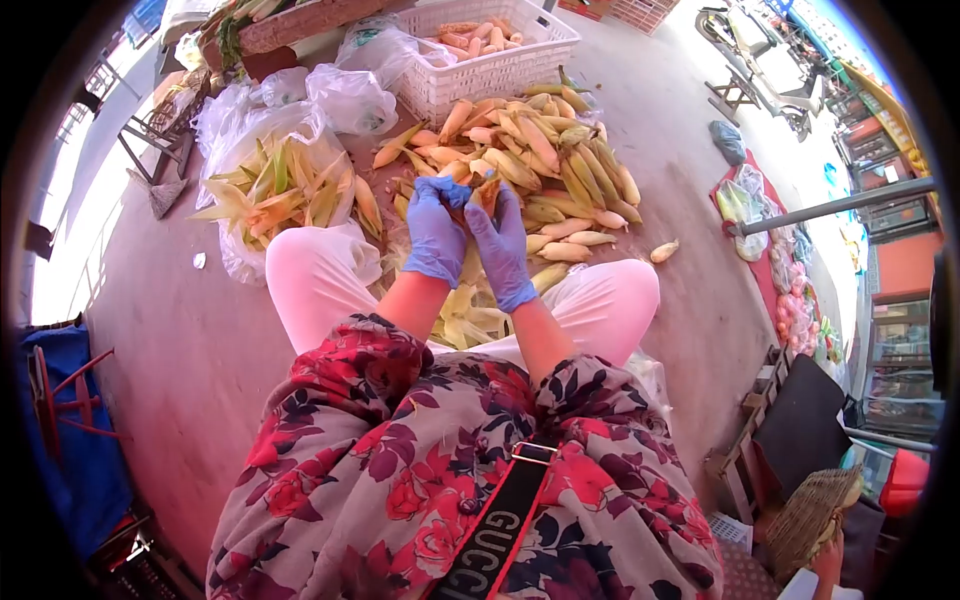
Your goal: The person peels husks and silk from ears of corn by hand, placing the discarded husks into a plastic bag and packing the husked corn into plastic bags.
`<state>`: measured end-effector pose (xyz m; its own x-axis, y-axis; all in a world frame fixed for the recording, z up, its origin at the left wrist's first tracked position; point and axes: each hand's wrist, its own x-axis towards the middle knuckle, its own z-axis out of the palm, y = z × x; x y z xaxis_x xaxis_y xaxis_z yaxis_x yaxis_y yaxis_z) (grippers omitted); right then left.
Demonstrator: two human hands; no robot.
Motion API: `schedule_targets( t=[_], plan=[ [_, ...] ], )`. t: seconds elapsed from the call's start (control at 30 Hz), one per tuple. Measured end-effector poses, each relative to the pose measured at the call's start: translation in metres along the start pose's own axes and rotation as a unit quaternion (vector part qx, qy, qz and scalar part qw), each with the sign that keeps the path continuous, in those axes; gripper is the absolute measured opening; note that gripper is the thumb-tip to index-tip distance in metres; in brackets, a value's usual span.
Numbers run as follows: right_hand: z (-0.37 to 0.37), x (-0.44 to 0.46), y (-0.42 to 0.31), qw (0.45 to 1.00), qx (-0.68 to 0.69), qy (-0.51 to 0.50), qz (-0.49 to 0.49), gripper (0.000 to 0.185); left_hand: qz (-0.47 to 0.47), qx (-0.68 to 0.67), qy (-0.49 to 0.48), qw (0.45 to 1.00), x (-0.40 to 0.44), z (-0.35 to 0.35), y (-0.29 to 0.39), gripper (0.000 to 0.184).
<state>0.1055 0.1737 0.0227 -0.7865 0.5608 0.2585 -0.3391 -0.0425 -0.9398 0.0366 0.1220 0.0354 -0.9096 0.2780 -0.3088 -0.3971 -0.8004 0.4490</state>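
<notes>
Both my hands wear blue-purple gloves and meet above my lap. My left hand [437, 232] has its fingers closed on the upper part of an ear of corn [487, 192]. From the other side my right hand [502, 245] grips the same ear, with its thumb along it. Just beyond them spreads a pile of corn ears [540, 160], some in green-yellow husk and some pale and mostly husked. Loose husks [468, 318] lie between my legs, under my hands. Part of the held ear is hidden by my fingers.
At the left, a plastic bag [240, 262] holds pulled-off husks [285, 190]. A white crate [490, 75] with husked corn stands behind the pile. One ear [664, 251] lies apart at the right. A metal pole [835, 207] juts in from the right; a person's hand [828, 560] shows lower right.
</notes>
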Motion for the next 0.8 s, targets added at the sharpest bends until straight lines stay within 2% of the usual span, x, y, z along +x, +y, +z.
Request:
schedule_targets(
  t=[0.03, 0.07, 0.13, 0.17, 0.2, 0.23, 0.27, 0.33, 0.4, 0.43, 0.47, 0.53, 0.57, 0.63, 0.73, 0.8],
  plan=[
    [0.003, 0.009, 0.011, 0.998, -0.02, 0.046, 0.028, 0.038, 0.001, 0.03, 0.035, 0.999, -0.012, 0.006, -0.008, 0.03],
    [0.0, 0.026, 0.017, 0.99, -0.055, 0.126, 0.025, 0.03, -0.022, 0.012, 0.005, 1.0, -0.01, 0.0, -0.013, 0.03],
    [-0.022, 0.056, 0.025, 0.978, -0.128, 0.153, 0.066, 0.032, -0.063, -0.026, -0.052, 0.996, 0.005, -0.017, -0.018, 0.03],
    [-0.045, 0.071, 0.039, 0.974, -0.059, 0.185, 0.121, 0.032, -0.083, 0.021, -0.033, 0.996, -0.001, -0.024, -0.011, 0.032],
    [-0.071, 0.091, 0.048, 0.905, 0.22, 0.264, 0.251, 0.033, -0.079, 0.078, -0.12, 0.987, -0.01, -0.036, -0.001, 0.032],
    [-0.114, 0.111, 0.072, 0.878, 0.276, 0.26, 0.293, 0.037, -0.08, 0.144, -0.135, 0.977, -0.026, -0.04, 0.007, 0.032],
    [-0.146, 0.121, 0.073, 0.891, 0.228, 0.234, 0.314, 0.041, -0.081, 0.212, -0.153, 0.962, -0.042, -0.043, 0.018, 0.032],
    [-0.193, 0.137, 0.076, 0.87, 0.275, 0.255, 0.319, 0.05, -0.079, 0.215, -0.176, 0.958, -0.051, -0.076, 0.02, 0.032],
    [-0.173, 0.133, 0.038, 0.9, 0.169, 0.262, 0.304, 0.051, -0.067, 0.251, -0.194, 0.946, -0.053, -0.076, 0.022, 0.031],
    [-0.171, 0.135, 0.035, 0.895, 0.189, 0.269, 0.302, 0.054, -0.061, 0.265, -0.197, 0.942, -0.055, -0.078, 0.022, 0.031],
    [-0.159, 0.133, 0.023, 0.904, 0.195, 0.295, 0.238, 0.055, -0.056, 0.304, -0.208, 0.928, -0.046, -0.083, 0.023, 0.031],
    [-0.155, 0.136, 0.012, 0.904, 0.284, 0.205, 0.244, 0.058, -0.076, 0.426, -0.268, 0.861, -0.029, -0.081, 0.036, 0.03],
    [-0.145, 0.137, 0.006, 0.912, 0.291, 0.189, 0.218, 0.057, 0.056, 0.517, -0.288, 0.804, -0.026, -0.071, 0.036, 0.036],
    [-0.125, 0.132, -0.003, 0.924, 0.304, 0.159, 0.168, 0.055, 0.305, 0.656, -0.299, 0.623, -0.027, -0.049, 0.027, 0.057],
    [-0.071, 0.098, -0.035, 0.967, 0.215, 0.092, 0.106, 0.052, 0.414, 0.663, -0.317, 0.537, -0.026, -0.012, 0.011, 0.079],
    [-0.045, 0.078, -0.039, 0.954, 0.272, 0.079, 0.101, 0.049, 0.218, 0.69, -0.29, 0.627, -0.027, -0.004, 0.001, 0.072]
  ],
)
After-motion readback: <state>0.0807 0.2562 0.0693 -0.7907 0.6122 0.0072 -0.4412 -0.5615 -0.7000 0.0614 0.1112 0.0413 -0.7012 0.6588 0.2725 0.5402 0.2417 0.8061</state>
